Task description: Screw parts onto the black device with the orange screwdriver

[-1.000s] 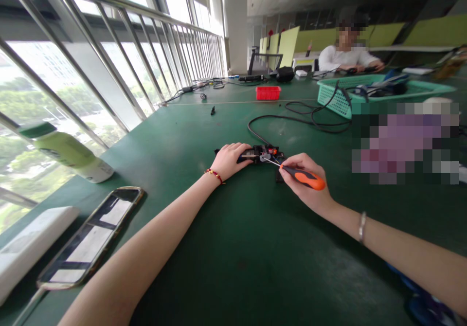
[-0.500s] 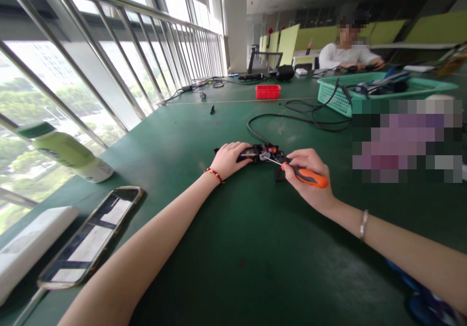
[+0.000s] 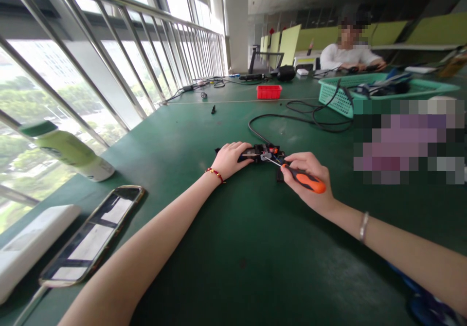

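On the green table (image 3: 219,224), my left hand (image 3: 232,159) is closed round a black corded device (image 3: 258,153) whose casing is opened, with small wires and a reddish-orange part showing inside. A black cable runs from it toward the back. Between the fingers of my right hand (image 3: 311,180) is a screwdriver (image 3: 305,179) with an orange and black handle. Its thin metal shaft points left, and the tip meets the inside of the device near a small grey part. Which screw or part the tip touches is too small to tell.
At the left lie a phone (image 3: 93,233), a white block-shaped device (image 3: 36,243) and a tilted green bottle (image 3: 69,151). Farther back are a red bin (image 3: 269,92), a loose cable (image 3: 314,121) and a teal basket (image 3: 335,97). A person (image 3: 348,56) sits across the table.
The screwdriver's handle has turned in my right hand, showing its orange and black sides differently. My left hand and the device stay in place.
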`<state>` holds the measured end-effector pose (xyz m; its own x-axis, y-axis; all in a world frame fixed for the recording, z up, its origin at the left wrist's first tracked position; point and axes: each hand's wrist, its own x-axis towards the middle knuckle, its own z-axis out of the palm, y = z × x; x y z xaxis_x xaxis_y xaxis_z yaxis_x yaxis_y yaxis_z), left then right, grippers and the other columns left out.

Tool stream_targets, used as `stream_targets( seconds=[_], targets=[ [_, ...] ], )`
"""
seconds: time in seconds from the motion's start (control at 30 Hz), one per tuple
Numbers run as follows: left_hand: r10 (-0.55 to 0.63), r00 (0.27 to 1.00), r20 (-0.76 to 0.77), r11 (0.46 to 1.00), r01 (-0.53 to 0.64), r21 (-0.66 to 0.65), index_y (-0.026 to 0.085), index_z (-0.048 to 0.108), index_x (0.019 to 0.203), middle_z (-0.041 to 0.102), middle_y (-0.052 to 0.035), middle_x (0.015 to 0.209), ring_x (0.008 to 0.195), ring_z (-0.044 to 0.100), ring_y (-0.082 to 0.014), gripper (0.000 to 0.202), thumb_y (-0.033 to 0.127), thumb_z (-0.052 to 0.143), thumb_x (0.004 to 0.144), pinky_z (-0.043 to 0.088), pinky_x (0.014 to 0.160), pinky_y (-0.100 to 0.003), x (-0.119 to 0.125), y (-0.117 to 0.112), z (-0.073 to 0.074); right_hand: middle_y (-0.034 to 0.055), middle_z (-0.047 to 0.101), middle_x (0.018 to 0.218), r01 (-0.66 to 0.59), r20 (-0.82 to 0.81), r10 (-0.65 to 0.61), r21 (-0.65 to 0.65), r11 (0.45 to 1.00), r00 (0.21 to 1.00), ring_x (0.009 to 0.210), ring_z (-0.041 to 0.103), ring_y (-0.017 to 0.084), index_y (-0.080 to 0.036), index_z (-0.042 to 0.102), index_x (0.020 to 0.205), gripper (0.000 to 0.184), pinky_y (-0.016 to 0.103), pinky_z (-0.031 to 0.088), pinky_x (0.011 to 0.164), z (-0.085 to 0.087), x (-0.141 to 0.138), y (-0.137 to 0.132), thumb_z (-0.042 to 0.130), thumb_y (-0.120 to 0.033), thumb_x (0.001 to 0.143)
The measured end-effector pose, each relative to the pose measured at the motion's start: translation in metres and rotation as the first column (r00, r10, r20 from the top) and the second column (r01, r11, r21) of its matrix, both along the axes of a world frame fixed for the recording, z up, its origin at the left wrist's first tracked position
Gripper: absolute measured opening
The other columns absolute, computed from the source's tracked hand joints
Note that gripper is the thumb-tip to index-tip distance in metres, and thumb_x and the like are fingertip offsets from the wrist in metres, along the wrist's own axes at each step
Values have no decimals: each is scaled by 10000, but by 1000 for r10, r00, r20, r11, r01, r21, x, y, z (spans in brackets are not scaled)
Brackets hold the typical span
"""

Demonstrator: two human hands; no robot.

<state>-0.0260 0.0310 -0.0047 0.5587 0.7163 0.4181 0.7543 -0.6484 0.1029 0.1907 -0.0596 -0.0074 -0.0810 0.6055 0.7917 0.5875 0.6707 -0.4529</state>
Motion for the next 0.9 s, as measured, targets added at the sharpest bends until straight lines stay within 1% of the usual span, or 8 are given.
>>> stream_targets(
  seconds=[0.17, 0.23, 0.37, 0.43, 0.57, 0.63, 0.77, 0.9],
  targets=[
    [1, 1000, -4, 1000, -1, 5, 213, 534, 1114, 625, -43, 1057, 958, 577, -214, 353, 424, 514, 832, 404, 850, -330, 0, -1, 0, 33, 597, 913, -7, -80, 10, 33, 999, 997, 800, 605, 192, -248, 527, 1005, 330, 369, 523, 745, -5, -2, 2, 641, -174, 704],
    [1, 1000, -4, 1000, -1, 7, 214, 534, 1113, 624, -43, 1062, 961, 577, -215, 352, 425, 513, 832, 404, 849, -329, 0, -1, 1, 27, 597, 899, -24, -67, 25, 15, 1000, 997, 778, 608, 186, -249, 532, 971, 285, 363, 526, 726, -3, -2, 1, 634, -179, 714],
    [5, 1000, -3, 1000, -5, 4, 210, 539, 1103, 628, -43, 1046, 948, 581, -215, 354, 431, 523, 826, 404, 849, -328, 0, -1, 0, 23, 603, 868, -25, 25, 25, 1, 1000, 999, 743, 604, 172, -227, 515, 720, 101, 348, 511, 709, 1, -1, -1, 606, -196, 749],
    [0, 1000, 0, 1000, 0, 7, 209, 537, 1106, 628, -44, 1043, 952, 580, -214, 355, 431, 518, 830, 403, 852, -329, 0, -1, 0, 27, 595, 882, -10, -8, 10, 0, 1000, 1000, 743, 600, 170, -230, 525, 775, 96, 346, 510, 708, 0, -2, 0, 608, -192, 745],
    [1, 1000, -7, 1000, 0, 17, 212, 537, 1108, 627, -41, 1040, 954, 579, -211, 350, 429, 511, 834, 403, 852, -327, 0, -1, 0, 26, 572, 880, -40, -125, 42, 19, 999, 991, 750, 603, 169, -232, 495, 1044, 345, 331, 524, 710, -5, -2, 3, 613, -175, 725],
    [2, 1000, -10, 1000, -2, 21, 211, 539, 1104, 629, -37, 1040, 952, 581, -207, 349, 429, 514, 832, 404, 850, -321, 1, -1, 0, 14, 574, 845, -44, -108, 45, 17, 999, 993, 744, 606, 167, -232, 501, 1023, 316, 325, 522, 706, -5, -2, 3, 610, -184, 731],
    [8, 1000, -9, 1000, -7, 23, 211, 540, 1099, 630, -34, 1044, 949, 582, -203, 347, 430, 518, 830, 405, 846, -315, 1, -2, 0, 16, 591, 860, -11, 2, 11, 13, 1000, 1000, 736, 603, 156, -226, 511, 754, 96, 320, 508, 696, -1, -2, 1, 605, -206, 752],
    [3, 1000, -9, 1000, -3, 21, 212, 537, 1105, 629, -38, 1045, 949, 582, -205, 352, 433, 512, 832, 403, 846, -317, 0, -1, 0, 23, 576, 861, -40, -98, 45, 51, 998, 994, 764, 610, 165, -235, 511, 948, 237, 318, 519, 710, -2, -3, 3, 608, -180, 740]
  ],
)
